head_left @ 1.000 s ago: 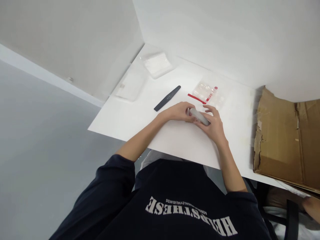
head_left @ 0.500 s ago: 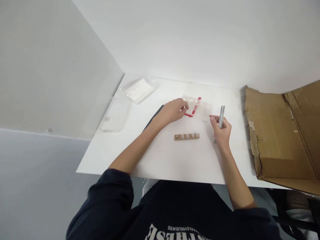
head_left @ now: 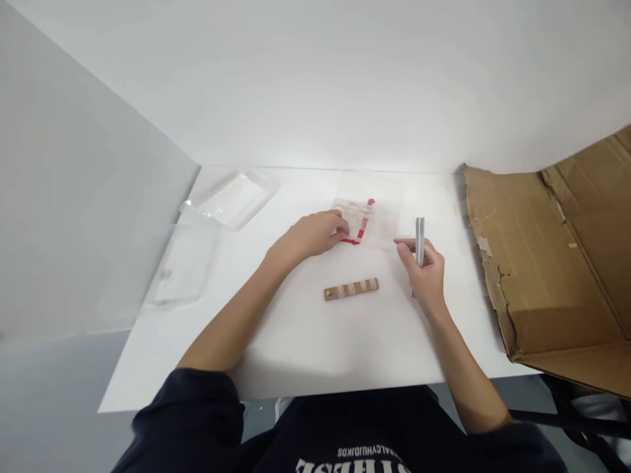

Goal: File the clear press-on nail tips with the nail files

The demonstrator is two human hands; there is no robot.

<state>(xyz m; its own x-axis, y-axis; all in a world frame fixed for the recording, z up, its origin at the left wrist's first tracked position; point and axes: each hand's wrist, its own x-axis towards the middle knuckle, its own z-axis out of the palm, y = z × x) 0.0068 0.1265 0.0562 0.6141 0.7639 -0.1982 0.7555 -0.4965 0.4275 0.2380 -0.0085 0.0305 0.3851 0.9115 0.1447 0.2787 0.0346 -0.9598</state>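
A clear plastic bag [head_left: 382, 226] with red stripes lies at the middle of the table. My left hand [head_left: 325, 231] is at its left edge, fingers curled and closed on the bag there; the fingertips are partly hidden. Slim silver tweezers [head_left: 420, 242] stand up out of my right hand [head_left: 428, 269], which is closed around them. The thumb and index finger of that hand point left, close to the bag's right edge. Between my forearms lies a narrow brown strip [head_left: 351, 290] carrying several small whitish pieces in a row and a metal-looking one at its left end.
At the back left lies a clear bag with a white flat thing [head_left: 234, 198] inside. A translucent flat sheet or case [head_left: 185, 266] is at the left edge of the white table [head_left: 296, 355]. An open cardboard box [head_left: 547, 263] takes up the right side, against the walls.
The camera view has turned and shifted, so everything on the table sits further left. Both hands keep about the same places around the bag, and the tweezers stay in my right hand.
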